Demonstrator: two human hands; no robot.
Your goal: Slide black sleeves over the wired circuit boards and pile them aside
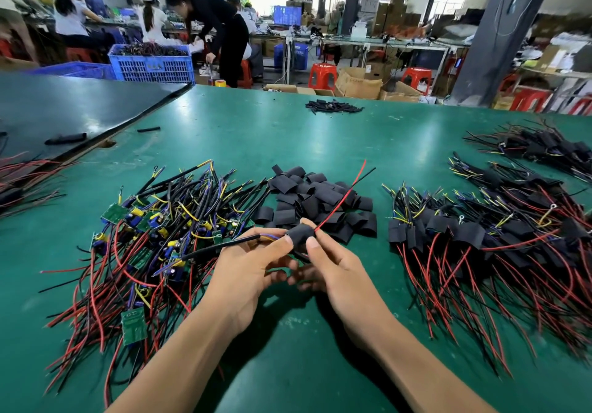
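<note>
The left hand [256, 262] and right hand [333, 271] meet just above the green table [288, 143]. Both pinch one black sleeve [299, 231] between thumb and forefinger, the left at its left end, the right at its right end, with the other fingers curled below. The sleeve is matt black, short and bulged. Whatever is inside it is hidden. A red wire [341, 198] and a thin black one rise from its right end. A thick black cable [224, 246] with blue and yellow strands leaves its left end.

Just beyond the hands lies a heap of loose sleeves [320, 201], flat and empty. To the left is a tangle of bare circuit boards [153, 230], green with blue and yellow parts and red and black leads. To the right lies a pile of sleeved boards [480, 236], and a second such pile [544, 146] is behind it. A small cluster of narrower black tubes [333, 106] sits far up the table.

A blue crate [153, 63] at the far left edge is filled to the rim with dark wired parts, too blurred to identify.
</note>
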